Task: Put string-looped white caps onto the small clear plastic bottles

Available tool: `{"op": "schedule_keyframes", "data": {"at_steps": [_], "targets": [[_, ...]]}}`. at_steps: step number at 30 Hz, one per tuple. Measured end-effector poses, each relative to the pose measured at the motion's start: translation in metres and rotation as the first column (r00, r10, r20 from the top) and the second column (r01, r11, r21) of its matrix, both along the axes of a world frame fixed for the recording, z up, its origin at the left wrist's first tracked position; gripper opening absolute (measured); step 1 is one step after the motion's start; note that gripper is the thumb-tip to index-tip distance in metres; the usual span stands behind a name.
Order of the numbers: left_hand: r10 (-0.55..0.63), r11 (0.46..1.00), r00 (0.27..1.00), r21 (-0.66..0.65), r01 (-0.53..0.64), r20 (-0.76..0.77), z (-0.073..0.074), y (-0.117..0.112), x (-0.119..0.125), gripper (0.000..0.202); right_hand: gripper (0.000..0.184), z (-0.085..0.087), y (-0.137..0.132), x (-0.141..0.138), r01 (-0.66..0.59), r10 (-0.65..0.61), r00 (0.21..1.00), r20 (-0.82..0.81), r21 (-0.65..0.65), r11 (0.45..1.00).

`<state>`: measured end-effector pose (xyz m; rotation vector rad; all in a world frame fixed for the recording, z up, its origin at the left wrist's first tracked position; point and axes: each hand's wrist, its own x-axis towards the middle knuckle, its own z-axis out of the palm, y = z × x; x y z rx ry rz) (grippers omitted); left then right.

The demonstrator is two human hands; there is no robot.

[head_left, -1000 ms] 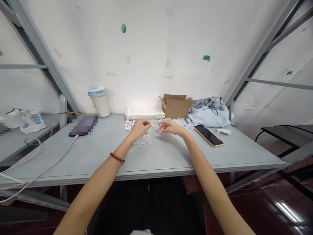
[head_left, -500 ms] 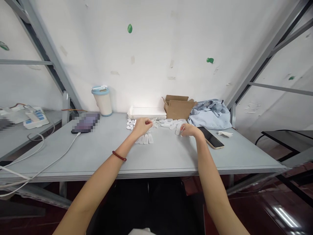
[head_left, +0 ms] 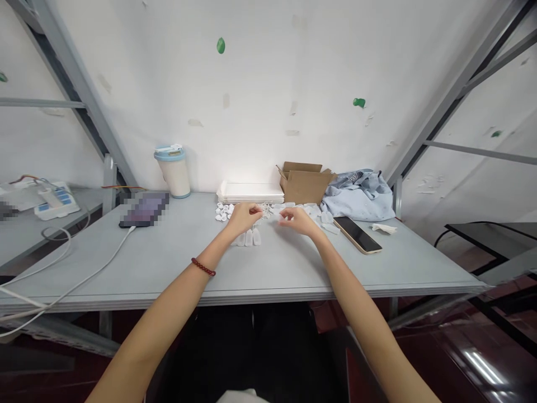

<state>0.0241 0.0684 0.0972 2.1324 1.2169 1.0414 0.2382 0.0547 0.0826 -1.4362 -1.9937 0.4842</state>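
The left hand (head_left: 243, 217) is holding a closed pinch, thumb against fingers; anything between the tips is too small to tell. The right hand (head_left: 300, 221) is facing it, just apart, fingers curled with a pale shape showing at the tips; whether they are gripping it cannot be told. White strings (head_left: 267, 211) are lying behind the gap between the hands. On the near side, just beside the left wrist, a neat row (head_left: 249, 238) of translucent pieces is lying on the surface (head_left: 293, 268); at least three are showing, and by their order these appear to be the finished portion. Small white parts (head_left: 224, 211) are sitting clustered left of the left hand. Loose pieces (head_left: 330, 228) are lying scattered behind and right of the right hand, outnumbering the visible row, so the work appears to be standing at an early stage, with most pieces awaiting handling. Farther out, a white stack (head_left: 251, 193) and an open box (head_left: 308, 187) are standing along the wall, and a phone (head_left: 358, 235) is lying at right.
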Motion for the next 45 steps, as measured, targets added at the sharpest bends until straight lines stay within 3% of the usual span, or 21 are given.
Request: {"op": "schedule_keyframes", "data": {"at_steps": [6, 17, 25, 38, 45], "targets": [[-0.015, 1.000, 1.000, 0.004, 0.015, -0.010, -0.001, -0.002, 0.001, 0.016, 0.022, -0.006, -0.007, -0.028, -0.163, 0.153, 0.965, -0.212, -0.027, 0.986], [-0.046, 0.998, 0.999, 0.050, 0.047, -0.022, 0.002, -0.004, 0.001, 0.017, 0.029, -0.008, -0.006, -0.031, -0.080, 0.076, 0.976, -0.206, -0.011, 0.997], [-0.072, 0.988, 0.997, 0.137, 0.077, -0.040, -0.003, -0.004, 0.003, 0.022, 0.053, -0.006, -0.009, -0.033, -0.062, 0.053, 0.957, -0.284, -0.023, 0.998], [-0.053, 0.980, 0.999, 0.192, 0.053, -0.005, -0.006, -0.001, 0.003, 0.024, 0.046, -0.009, -0.006, -0.032, -0.020, 0.027, 0.946, -0.324, 0.024, 1.000], [-0.022, 0.965, 0.989, 0.256, 0.060, -0.148, -0.009, -0.002, 0.005, 0.026, 0.041, -0.008, -0.006, -0.032, 0.034, -0.016, 0.962, -0.274, 0.061, 0.998]]}}
